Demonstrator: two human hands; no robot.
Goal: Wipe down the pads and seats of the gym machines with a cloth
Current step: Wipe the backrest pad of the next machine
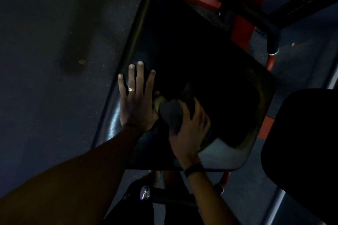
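My left hand (pixel 136 99) lies flat, fingers straight, on the left edge of the black seat pad (pixel 192 56), while my right hand (pixel 190 129) beside it grips a bunched grey cloth (pixel 171 114) pressed onto the pad's near part, red frame (pixel 241 29) beyond.

Bare forearms, gold ring (pixel 131 89) on left hand (pixel 136 100), seemingly dark wristband (pixel 193 168) on right
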